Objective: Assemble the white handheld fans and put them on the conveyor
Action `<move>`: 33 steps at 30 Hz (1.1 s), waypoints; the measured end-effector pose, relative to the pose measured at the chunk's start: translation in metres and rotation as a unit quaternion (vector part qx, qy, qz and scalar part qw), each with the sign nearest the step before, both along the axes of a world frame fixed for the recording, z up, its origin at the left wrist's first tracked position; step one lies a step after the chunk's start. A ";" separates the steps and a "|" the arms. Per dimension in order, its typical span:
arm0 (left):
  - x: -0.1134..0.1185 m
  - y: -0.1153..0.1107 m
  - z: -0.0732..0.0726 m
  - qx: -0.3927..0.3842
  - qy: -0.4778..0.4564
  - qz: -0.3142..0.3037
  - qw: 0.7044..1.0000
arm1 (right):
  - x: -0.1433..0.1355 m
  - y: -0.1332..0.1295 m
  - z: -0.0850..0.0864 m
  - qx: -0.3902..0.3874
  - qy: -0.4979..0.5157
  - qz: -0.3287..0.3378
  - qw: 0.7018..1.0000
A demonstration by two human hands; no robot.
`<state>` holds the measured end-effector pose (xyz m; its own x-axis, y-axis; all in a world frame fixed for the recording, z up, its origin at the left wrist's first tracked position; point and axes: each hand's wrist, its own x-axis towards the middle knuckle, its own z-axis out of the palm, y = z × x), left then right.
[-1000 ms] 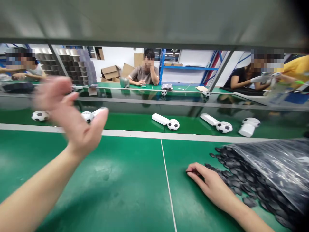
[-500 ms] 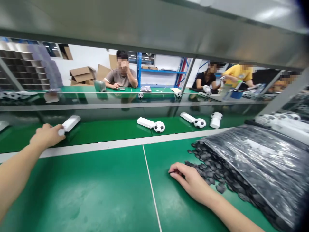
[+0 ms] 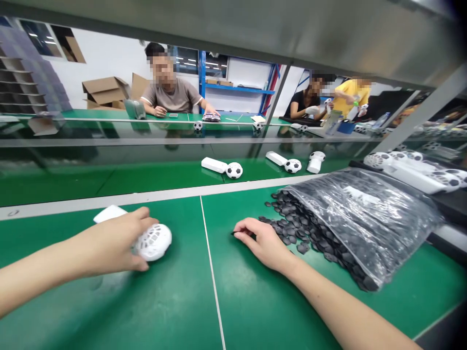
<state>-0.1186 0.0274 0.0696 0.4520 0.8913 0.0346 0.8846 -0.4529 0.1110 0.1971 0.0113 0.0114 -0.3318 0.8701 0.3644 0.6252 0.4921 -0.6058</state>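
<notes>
My left hand [image 3: 120,238] is closed around a white handheld fan [image 3: 157,241] with a round, slotted ball-shaped head; part of its handle shows behind the hand. This fan is over the near green table, left of the white line, and its head has no black patches on the side I see. My right hand [image 3: 264,243] pinches a small black piece [image 3: 233,233] between thumb and fingertips, low over the table. Beside that hand lies a heap of flat black pieces [image 3: 292,226], spilling from a clear plastic bag [image 3: 368,209].
Beyond the pale edge strip, more white fans with black-patched heads lie on the green belt, such as one fan [image 3: 234,170] near the middle. Several fans [image 3: 412,170] are stacked at the right. A metal shelf [image 3: 233,29] hangs overhead. Co-workers sit across.
My left hand has brought the fan from the belt rightward and nearer, over the near table. My right hand keeps its pinch. The view has shifted; the co-worker opposite has lowered a hand from the face.
</notes>
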 end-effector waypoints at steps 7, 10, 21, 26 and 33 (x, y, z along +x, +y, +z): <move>0.070 -0.009 -0.014 -0.047 -0.033 -0.006 0.998 | -0.001 -0.006 0.003 0.014 0.038 -0.004 0.999; 0.096 -0.014 -0.024 -0.032 -0.051 0.029 0.998 | -0.002 -0.008 0.007 0.030 0.066 0.004 0.997; 0.112 -0.018 -0.035 -0.046 -0.135 -0.024 0.989 | -0.019 -0.024 0.007 0.036 0.087 0.068 0.993; 0.111 -0.018 -0.034 -0.060 -0.151 -0.026 0.986 | -0.025 -0.022 0.002 0.032 0.100 0.041 0.994; 0.112 -0.018 -0.031 -0.069 -0.151 -0.018 0.986 | -0.025 -0.019 -0.002 -0.068 0.150 0.029 0.986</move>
<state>-0.0061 0.0092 0.0382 0.4704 0.8810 0.0508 0.7860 -0.4445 0.4297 0.1720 -0.0078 0.0089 -0.2779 0.9002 0.3351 0.3800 0.4235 -0.8223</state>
